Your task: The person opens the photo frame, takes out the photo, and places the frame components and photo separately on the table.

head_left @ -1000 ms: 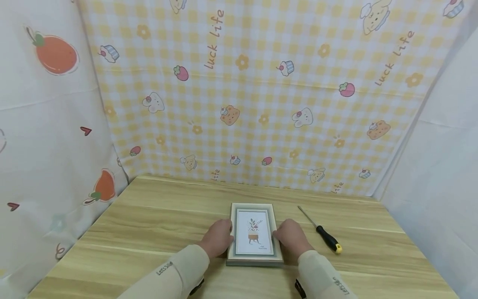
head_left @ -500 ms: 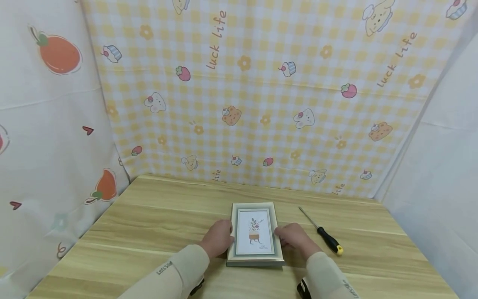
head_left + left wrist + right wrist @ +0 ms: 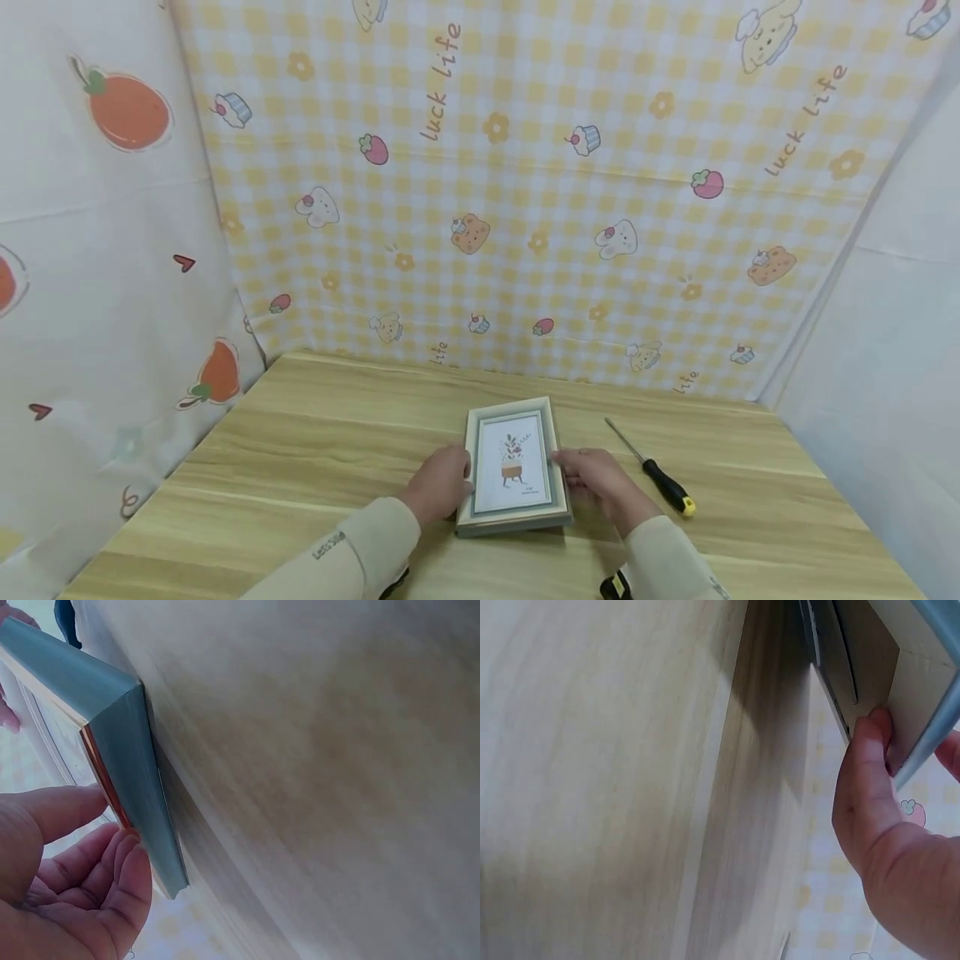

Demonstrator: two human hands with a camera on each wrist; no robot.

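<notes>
The picture frame (image 3: 517, 518) is at the near middle of the tabletop (image 3: 337, 433), tilted, with its right side raised; whether the whole left edge touches the wood is hard to tell. The left hand (image 3: 437, 483) pinches the frame's left side, thumb on the front edge and curled fingers against the side. The right hand (image 3: 600, 479) grips the right side, its fingers reaching under into the hollow back, as the right wrist view shows; there its thumb is mostly hidden and the frame is cut off. Inside, the print (image 3: 512, 462) shows a potted plant, its small lettering too tiny to read. To the right, apart from the right hand, lies a screwdriver (image 3: 662, 482), tip pointing far and left. Both sleeves (image 3: 382, 537) run out of view at the near edge. A dark blue thing (image 3: 67, 622), cut off atop the left wrist view, cannot be identified.
</notes>
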